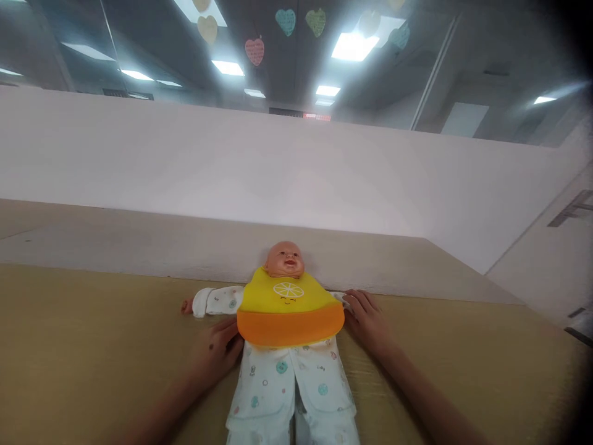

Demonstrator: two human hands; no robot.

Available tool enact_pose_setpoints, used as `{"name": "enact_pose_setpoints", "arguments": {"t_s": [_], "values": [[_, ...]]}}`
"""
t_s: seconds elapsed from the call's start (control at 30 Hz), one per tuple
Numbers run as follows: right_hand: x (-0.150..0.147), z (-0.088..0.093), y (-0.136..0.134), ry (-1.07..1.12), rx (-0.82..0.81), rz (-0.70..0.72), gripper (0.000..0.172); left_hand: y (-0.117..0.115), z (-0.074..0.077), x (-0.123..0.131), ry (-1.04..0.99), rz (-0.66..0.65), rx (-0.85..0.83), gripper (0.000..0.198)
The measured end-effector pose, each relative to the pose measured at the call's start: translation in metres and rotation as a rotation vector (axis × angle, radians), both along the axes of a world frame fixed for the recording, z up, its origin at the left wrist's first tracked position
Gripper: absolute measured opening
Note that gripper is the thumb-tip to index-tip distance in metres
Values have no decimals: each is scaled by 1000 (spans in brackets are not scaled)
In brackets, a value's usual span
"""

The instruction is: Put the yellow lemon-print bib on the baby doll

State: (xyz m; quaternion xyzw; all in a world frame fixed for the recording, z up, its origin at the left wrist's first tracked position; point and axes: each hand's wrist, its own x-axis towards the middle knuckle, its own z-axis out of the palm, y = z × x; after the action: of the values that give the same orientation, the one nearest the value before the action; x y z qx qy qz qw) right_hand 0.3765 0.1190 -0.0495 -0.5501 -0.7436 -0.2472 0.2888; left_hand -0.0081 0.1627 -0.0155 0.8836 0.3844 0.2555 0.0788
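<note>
As left hand (220, 352) and right hand (368, 318) curl, grips unclear, the doll (283, 259) wears a yellow bib (291, 306).

Beneath the fingers (364, 303) spreads a tan tabletop (115, 346). Just beyond them runs a paler, greyish surface (115, 241), floor or furniture, hard to tell which. Farther out stretches a plain white wall (208, 167), topped by wide glass panes (287, 77) high above the fingers. Pink, blue, green and cream heart-shaped notes (254, 52) dot the panes, where bright rectangular ceiling lights (354, 47) show. Well right of the right fingers is what looks like a pale door (532, 266) with a grey handle (569, 208).
</note>
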Motion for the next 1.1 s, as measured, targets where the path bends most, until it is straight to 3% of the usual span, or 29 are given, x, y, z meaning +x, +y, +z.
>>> {"name": "enact_pose_setpoints", "arguments": {"t_s": [0.27,0.63,0.83,1.1], "values": [[-7,3,-14,41,64,102,4,-2,2,1,-12,9,31,28],[7,7,-7,109,5,116,9,-1,3,1,-29,2,42,29],[20,-1,-3,60,18,26,18,0,1,1,-64,-18,77,29],[14,2,-3,72,21,38,12,0,3,2,-63,-19,68,28]]}}
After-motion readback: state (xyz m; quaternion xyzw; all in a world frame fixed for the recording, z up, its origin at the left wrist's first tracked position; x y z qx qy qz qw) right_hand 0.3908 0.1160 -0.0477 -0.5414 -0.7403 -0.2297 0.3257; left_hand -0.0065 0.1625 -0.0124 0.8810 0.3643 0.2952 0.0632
